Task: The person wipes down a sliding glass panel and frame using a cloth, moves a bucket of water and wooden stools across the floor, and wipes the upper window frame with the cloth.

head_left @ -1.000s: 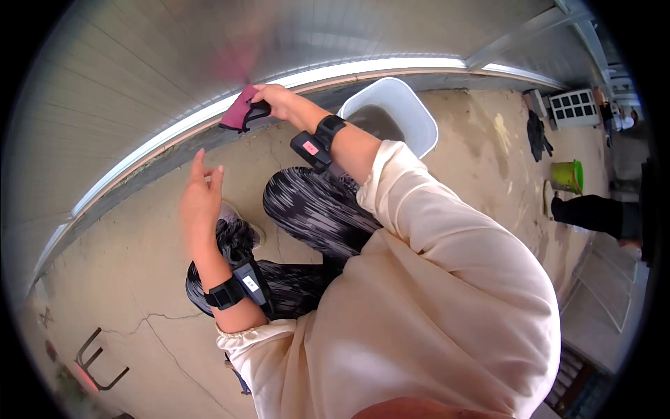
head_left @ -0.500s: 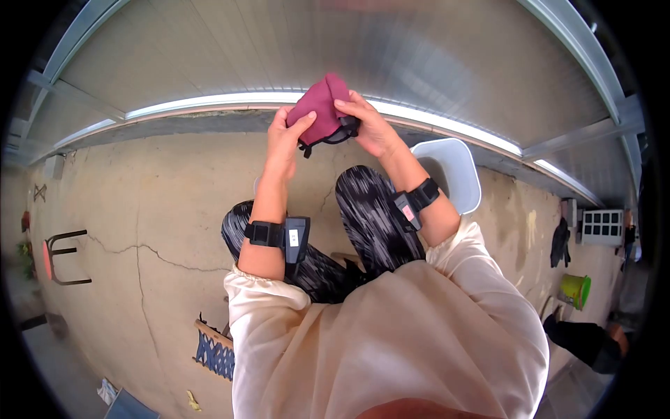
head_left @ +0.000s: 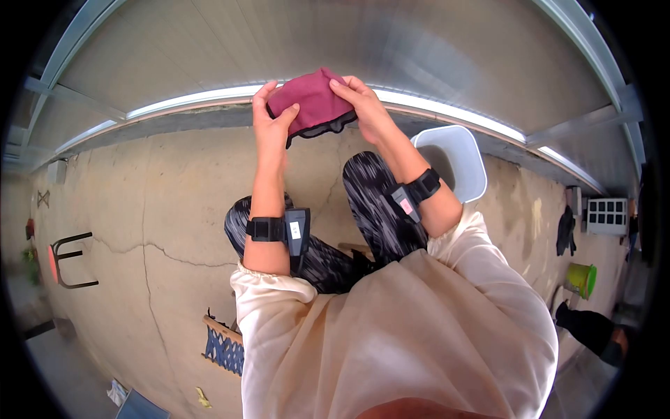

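Note:
A maroon cloth piece [head_left: 311, 102] with a dark, wavy lace-like trim along its lower edge is stretched out in front of me. My left hand [head_left: 273, 120] grips its left end, thumb on the near face and fingers behind. At the right end, my right hand [head_left: 367, 106] pinches it with the thumb on top. Both hands hold the cloth above my knees, near the base of the panelled wall. What kind of garment it is, I cannot tell.
A white plastic tub [head_left: 477, 183] with something greyish inside stands right of my right forearm. The panelled wall [head_left: 237, 42] rises ahead. To the left is a stool [head_left: 73, 260]; a wood-framed seat with blue webbing [head_left: 225, 346] is near my side. A green bucket [head_left: 581, 279] sits right.
The cloth, bunched before, is now spread wider and flatter. My left hand has moved left and slightly up, my hands are farther apart, and the trim shows along its length.

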Tool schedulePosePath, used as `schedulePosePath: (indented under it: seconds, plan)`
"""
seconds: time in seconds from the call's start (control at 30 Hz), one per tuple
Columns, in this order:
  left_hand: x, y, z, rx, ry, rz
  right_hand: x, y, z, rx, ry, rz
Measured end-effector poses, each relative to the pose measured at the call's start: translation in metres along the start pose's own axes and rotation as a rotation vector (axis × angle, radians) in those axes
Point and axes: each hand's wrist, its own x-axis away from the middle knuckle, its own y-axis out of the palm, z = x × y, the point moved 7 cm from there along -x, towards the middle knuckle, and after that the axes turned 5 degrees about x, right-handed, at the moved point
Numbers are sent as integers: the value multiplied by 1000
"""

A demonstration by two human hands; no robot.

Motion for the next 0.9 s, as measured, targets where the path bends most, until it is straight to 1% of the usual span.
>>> schedulePosePath:
  seconds: [0.03,0.1,0.13,0.17,0.23,0.27,0.33,0.4,0.43,0.47,0.5,0.53,0.57,0.6,0.63,0.67,0.7,0.77,0.83,0.87,0.9]
  plan:
    - [-3,0,-5,2,-4,-5,0,0,-4,0,0,7]
    - [-6,-16,-7,-347,81,194,1,-6,-20,75,-76,105]
    - [-6,-13,-5,-390,97,136,1,-8,-25,128,-165,132]
    - [-5,-10,-6,-385,96,128,-2,-9,-22,131,-167,140]
    - [-1,10,-37,-166,-290,-152,-3,-13,-32,316,-336,282]
    - [5,20,-47,-152,-385,-216,-2,-11,-33,316,-336,282]
    - [8,29,-52,-107,-411,-179,6,-4,-39,588,-347,410]
    - [6,28,-52,-62,-425,-130,11,13,-38,636,-365,352]
    - [4,30,-48,57,-417,-164,13,22,-38,689,-386,312]
    - [4,31,-44,177,-407,-199,13,27,-33,683,-390,293]
    - [3,27,-42,173,-399,-179,9,28,-27,573,-385,258]
    - [4,29,-41,212,-419,-204,5,30,-21,461,-372,220]
    - [5,31,-39,250,-439,-230,0,30,-12,305,-280,165]
    - [6,31,-36,318,-416,-193,-2,29,-4,193,-188,111]
    - [7,29,-36,313,-414,-180,0,31,-3,84,-97,61]
    - [7,25,-37,303,-429,-132,3,31,-2,19,-13,47]
    - [7,22,-39,295,-444,-89,5,30,1,17,-11,41]
    - [4,20,-42,320,-424,-69,6,29,18,-153,123,10]
    - [3,16,-47,289,-414,-62,9,29,20,-136,110,26]
    - [2,15,-52,285,-415,-62,11,31,17,-87,103,-23]
    - [-1,8,-52,257,-322,25,13,34,14,-42,97,-72]
